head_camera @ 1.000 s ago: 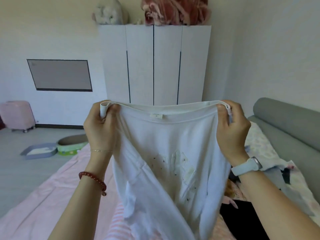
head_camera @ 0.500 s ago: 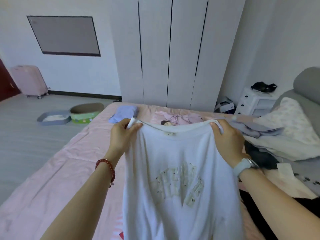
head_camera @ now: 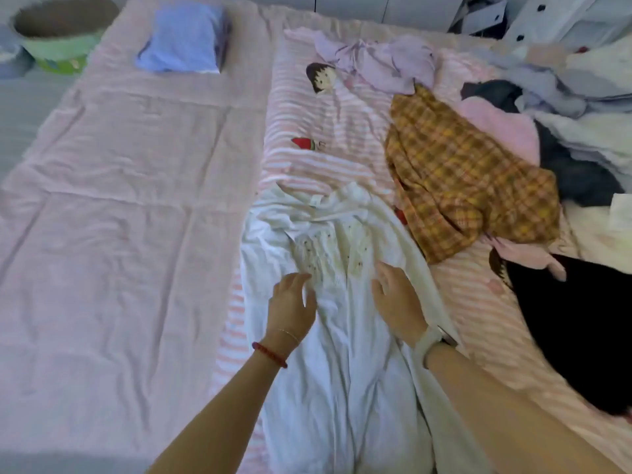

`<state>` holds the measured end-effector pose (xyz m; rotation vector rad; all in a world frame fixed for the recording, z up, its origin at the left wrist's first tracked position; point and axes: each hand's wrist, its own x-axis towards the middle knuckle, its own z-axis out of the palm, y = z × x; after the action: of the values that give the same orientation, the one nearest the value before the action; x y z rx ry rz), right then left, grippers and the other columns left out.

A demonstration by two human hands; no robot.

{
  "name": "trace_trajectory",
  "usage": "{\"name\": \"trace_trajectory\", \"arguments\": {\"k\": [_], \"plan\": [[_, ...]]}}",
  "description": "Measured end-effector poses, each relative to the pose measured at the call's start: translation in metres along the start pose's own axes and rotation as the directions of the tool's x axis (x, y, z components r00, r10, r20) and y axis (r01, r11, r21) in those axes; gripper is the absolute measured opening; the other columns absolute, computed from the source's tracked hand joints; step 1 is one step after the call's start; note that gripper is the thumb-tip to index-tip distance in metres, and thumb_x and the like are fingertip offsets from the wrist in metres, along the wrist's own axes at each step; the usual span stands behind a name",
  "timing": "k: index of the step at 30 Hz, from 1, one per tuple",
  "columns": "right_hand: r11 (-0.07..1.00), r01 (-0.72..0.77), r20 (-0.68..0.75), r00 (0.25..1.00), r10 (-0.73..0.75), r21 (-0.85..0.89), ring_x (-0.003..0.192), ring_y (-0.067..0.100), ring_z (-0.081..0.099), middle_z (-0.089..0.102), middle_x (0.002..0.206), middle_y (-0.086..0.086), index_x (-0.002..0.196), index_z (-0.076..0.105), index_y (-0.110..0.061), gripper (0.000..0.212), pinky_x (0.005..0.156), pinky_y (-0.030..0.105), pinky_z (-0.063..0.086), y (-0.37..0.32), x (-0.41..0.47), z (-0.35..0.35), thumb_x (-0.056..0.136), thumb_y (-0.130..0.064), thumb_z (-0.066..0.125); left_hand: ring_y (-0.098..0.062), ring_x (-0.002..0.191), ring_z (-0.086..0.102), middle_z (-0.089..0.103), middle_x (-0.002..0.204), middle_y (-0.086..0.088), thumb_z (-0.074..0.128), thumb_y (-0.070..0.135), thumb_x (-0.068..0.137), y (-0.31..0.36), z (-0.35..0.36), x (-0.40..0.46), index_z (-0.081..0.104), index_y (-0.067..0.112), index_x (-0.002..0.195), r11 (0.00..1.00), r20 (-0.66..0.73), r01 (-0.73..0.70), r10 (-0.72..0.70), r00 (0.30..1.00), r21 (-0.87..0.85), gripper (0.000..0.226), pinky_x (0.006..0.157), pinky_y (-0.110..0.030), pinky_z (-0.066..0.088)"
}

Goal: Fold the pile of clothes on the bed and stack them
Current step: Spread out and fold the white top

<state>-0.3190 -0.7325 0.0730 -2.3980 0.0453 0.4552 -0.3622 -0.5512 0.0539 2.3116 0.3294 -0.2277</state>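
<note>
White shirt (head_camera: 328,302) now down on the striped sheet (head_camera: 325,159) instead of held up by its collar, left hand (head_camera: 290,302) and right hand (head_camera: 398,302) flat, released, ready for smoothing and folding.

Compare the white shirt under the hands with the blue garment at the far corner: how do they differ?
The white shirt lies spread and wrinkled, unfolded; the blue garment is a compact folded rectangle. The shirt has both hands, left hand and right hand, on it; the blue one lies untouched. The shirt shows a chest print; the blue looks plain. Both lie on the bed.
</note>
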Motion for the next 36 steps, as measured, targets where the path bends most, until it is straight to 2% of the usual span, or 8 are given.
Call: {"name": "trace_trajectory", "arguments": {"k": [7,13,16,20,24,28,32,36], "plan": [[0.904,-0.428,0.017,0.904,0.428,0.015,0.093,0.017,0.054,0.052,0.095,-0.003,0.112,0.049,-0.012,0.042,0.078,0.031,0.045,0.066,-0.101,0.08,0.086,-0.045,0.056,-0.025,0.11,0.047,0.046,0.114,-0.005,0.064,0.053,0.077,-0.043,0.082,-0.102,0.048,0.011,0.114,0.86,0.055,0.507,-0.509,0.859,0.054,0.058,0.08,-0.034,0.043],[0.901,-0.433,-0.031,0.901,0.433,0.022,0.077,0.025,0.055,0.055,0.083,0.003,0.099,0.047,-0.005,0.019,0.058,0.026,0.04,0.08,-0.092,0.102,0.09,-0.021,0.054,-0.026,0.108,0.045,0.046,0.112,-0.007,0.057,0.035,0.087,-0.053,0.112,-0.101,0.056,0.01,0.105,0.871,0.004,0.47,-0.475,0.88,0.147,0.031,0.08,-0.035,0.043],[0.907,-0.378,-0.022,0.921,0.388,0.184,0.057,0.012,0.041,0.041,0.065,-0.003,0.083,0.042,-0.008,0.011,0.05,0.02,0.03,0.099,-0.094,0.09,0.094,-0.008,0.044,-0.024,0.075,0.051,0.051,0.079,-0.003,0.051,0.017,0.09,-0.058,0.107,-0.105,0.05,0.007,0.085,0.853,-0.079,0.474,-0.499,0.863,-0.22,0.012,0.063,-0.027,0.036],[0.897,-0.311,-0.209,0.899,0.385,0.314,0.062,0.018,0.036,0.038,0.067,0.0,0.088,0.04,-0.006,0.01,0.048,0.023,0.026,0.134,-0.103,0.036,0.096,-0.005,0.036,-0.022,0.071,0.043,0.045,0.068,0.002,0.042,0.014,0.094,-0.066,0.077,-0.12,0.041,0.01,0.084,0.676,-0.289,0.505,-0.71,0.642,-0.537,0.011,0.054,-0.026,0.026],[0.951,-0.289,-0.398,0.864,0.309,0.111,0.092,0.031,0.051,0.055,0.103,0.016,0.114,0.051,-0.001,0.024,0.067,0.027,0.026,0.163,-0.08,-0.029,0.096,-0.009,0.037,-0.027,0.078,0.044,0.051,0.089,-0.012,0.037,0.019,0.096,-0.074,0.043,-0.115,0.04,0.009,0.095,0.713,-0.535,0.493,-0.7,0.473,-0.498,0.011,0.062,-0.028,0.025],[0.946,-0.271,-0.393,0.901,0.184,-0.179,0.117,0.037,0.042,0.042,0.131,0.023,0.128,0.046,-0.003,0.039,0.092,0.045,0.035,0.16,-0.072,-0.046,0.089,-0.002,0.044,-0.038,0.113,0.043,0.046,0.126,-0.02,0.048,0.005,0.084,-0.067,0.045,-0.124,0.049,0.002,0.121,0.799,-0.611,0.601,-0.484,0.626,-0.017,0.036,0.084,-0.046,0.036],[0.884,0.344,-0.122,0.909,-0.398,-0.316,0.093,0.039,0.06,0.062,0.101,0.021,0.105,0.064,0.002,0.033,0.083,0.045,0.045,0.129,-0.108,-0.001,0.073,0.011,0.063,-0.041,0.092,0.057,0.057,0.107,-0.023,0.056,-0.008,0.078,-0.053,0.088,-0.158,0.059,-0.005,0.106,0.981,-0.222,0.115,-0.079,0.972,0.154,0.028,0.071,-0.046,0.05],[0.583,0.699,0.487,0.711,-0.507,-0.413,0.102,0.027,0.061,0.063,0.109,0.007,0.113,0.065,-0.016,0.045,0.088,0.05,0.047,0.134,-0.152,0.055,0.07,-0.025,0.076,-0.037,0.116,0.042,0.046,0.124,-0.021,0.057,0.012,0.084,-0.072,0.12,-0.179,0.052,0.002,0.122,0.852,-0.134,0.501,-0.484,0.865,0.155,0.04,0.094,-0.048,0.036]]}}
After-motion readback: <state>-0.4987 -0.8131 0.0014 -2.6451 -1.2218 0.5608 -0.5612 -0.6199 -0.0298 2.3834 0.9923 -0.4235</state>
